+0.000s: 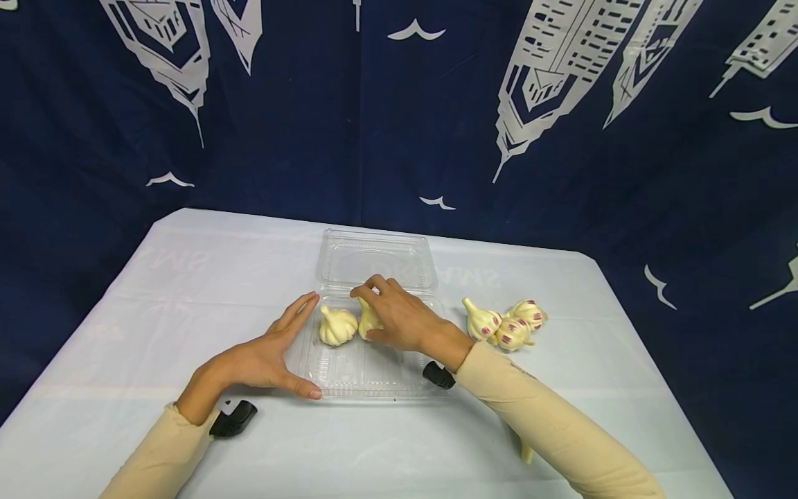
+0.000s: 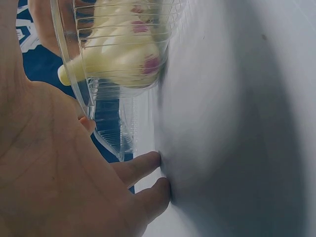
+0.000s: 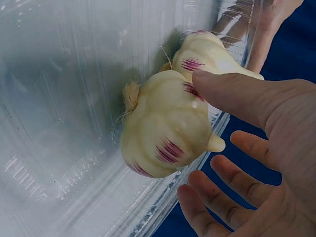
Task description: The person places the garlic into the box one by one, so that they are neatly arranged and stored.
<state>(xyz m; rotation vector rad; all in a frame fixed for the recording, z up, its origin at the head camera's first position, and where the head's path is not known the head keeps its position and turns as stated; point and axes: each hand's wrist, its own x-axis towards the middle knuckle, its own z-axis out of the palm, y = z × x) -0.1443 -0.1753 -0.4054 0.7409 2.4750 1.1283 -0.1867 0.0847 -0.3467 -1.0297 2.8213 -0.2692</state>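
A clear plastic clamshell container (image 1: 368,380) lies unfolded, its lid (image 1: 377,260) spread out behind its base. Two garlic bulbs with purple streaks sit side by side in the base: a left bulb (image 1: 338,328) and a right bulb (image 3: 165,123). My right hand (image 1: 405,320) is over the right bulb. Its thumb touches or nearly touches that bulb, while the other fingers are spread loosely beyond it, with a gap showing in the right wrist view. My left hand (image 1: 264,359) is spread along the container's left side, thumb near the front corner, two fingertips on the table.
Three more garlic bulbs (image 1: 513,334) cluster on the white table (image 1: 187,291) right of the container. A pale yellow stem (image 1: 526,452) pokes out under the right sleeve. A dark blue cloth (image 1: 399,125) with white prints hangs behind the table.
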